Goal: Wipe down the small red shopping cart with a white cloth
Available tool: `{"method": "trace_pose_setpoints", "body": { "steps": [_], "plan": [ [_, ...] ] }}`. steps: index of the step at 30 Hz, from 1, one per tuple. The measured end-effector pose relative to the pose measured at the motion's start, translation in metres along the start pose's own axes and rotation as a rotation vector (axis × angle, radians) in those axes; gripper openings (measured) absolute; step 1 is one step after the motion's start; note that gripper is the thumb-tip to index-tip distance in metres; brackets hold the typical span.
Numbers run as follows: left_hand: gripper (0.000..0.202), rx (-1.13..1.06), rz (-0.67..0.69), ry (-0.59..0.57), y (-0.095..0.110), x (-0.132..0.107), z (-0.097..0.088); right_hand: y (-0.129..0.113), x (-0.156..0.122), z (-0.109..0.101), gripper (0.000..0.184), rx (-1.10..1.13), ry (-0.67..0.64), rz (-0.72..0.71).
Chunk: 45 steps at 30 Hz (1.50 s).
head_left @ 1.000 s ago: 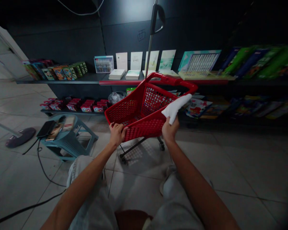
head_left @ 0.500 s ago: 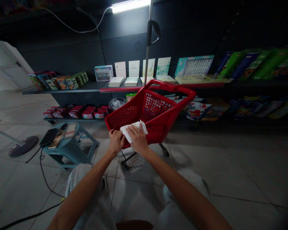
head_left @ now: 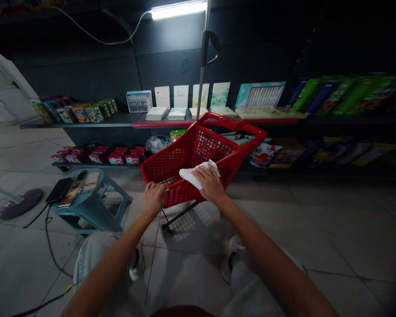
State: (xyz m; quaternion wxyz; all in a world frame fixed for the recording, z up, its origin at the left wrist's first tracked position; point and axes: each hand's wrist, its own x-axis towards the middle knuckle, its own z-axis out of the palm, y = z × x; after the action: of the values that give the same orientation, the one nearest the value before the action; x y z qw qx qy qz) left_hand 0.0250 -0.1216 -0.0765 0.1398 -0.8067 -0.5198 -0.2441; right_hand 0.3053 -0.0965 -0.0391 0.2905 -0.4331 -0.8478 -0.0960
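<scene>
In front of me stands a red plastic shopping cart with perforated walls. My left hand is closed over the near left corner of its rim. Under my right hand is a white cloth, folded and pressed against the top edge of the cart's near side. The fingers of that hand lie bent over the cloth. The cart's handle is at its far right end, away from both hands.
A blue plastic stool with a phone and a dark device on it stands to my left. Behind the cart run shelves with books, boxes and bagged goods. A metal pole rises behind the cart. A cable lies on the floor.
My right hand has slid to the right along the cart's near rim with the white cloth. My left hand stays at the corner, now apart from the cloth.
</scene>
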Motion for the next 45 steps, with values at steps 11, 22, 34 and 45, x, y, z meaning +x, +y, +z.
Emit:
{"method": "trace_pose_setpoints", "body": {
  "steps": [11, 22, 34, 45],
  "plan": [
    [0.024, 0.123, -0.171, -0.026, -0.045, -0.006, -0.011, 0.035, 0.004, -0.04, 0.063, -0.083, 0.046, 0.056],
    [0.032, 0.158, -0.489, -0.035, -0.06, -0.01, -0.02, 0.038, 0.008, -0.061, 0.057, -0.15, 0.208, 0.197],
    [0.06, -0.133, -0.108, 0.117, 0.011, 0.006, -0.012, -0.012, 0.024, -0.049, 0.05, -0.155, 0.165, 0.179],
    [0.06, -0.253, -0.083, 0.11, 0.045, 0.029, -0.013, -0.062, 0.019, -0.054, 0.052, -0.072, 0.126, 0.091]
  ]
}}
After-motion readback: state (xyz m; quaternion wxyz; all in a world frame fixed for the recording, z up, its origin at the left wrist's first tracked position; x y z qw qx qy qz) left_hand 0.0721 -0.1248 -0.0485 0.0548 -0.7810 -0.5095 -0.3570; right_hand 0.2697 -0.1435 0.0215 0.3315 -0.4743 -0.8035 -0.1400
